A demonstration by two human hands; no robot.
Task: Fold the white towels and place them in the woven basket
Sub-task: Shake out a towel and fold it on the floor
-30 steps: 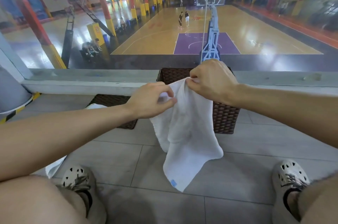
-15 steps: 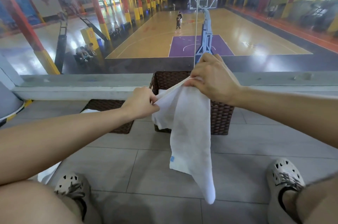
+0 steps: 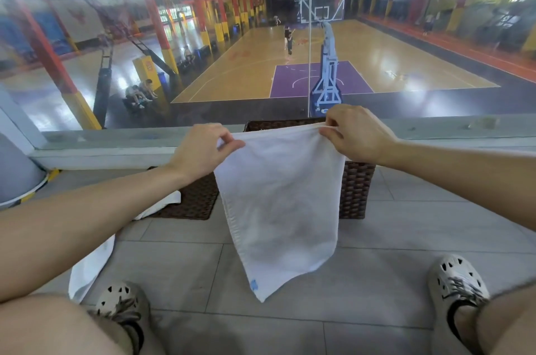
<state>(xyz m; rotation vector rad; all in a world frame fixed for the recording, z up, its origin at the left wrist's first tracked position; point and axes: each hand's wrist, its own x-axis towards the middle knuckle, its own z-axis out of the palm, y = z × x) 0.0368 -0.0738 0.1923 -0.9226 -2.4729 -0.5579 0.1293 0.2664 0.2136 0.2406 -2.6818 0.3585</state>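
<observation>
Both hands, left hand (image 3: 203, 148) and right hand (image 3: 355, 134), pinch the white towel (image 3: 278, 209) spread before the woven basket (image 3: 356, 189); folding seems under way, next bring corners together

Indoor sports hall, seemingly a gallery overlooking a basketball court (image 3: 319, 76).

No lettering can be read anywhere; a small blue tag (image 3: 253, 285) near the bottom corner of the hanging white towel (image 3: 281, 209) is too blurred.
</observation>
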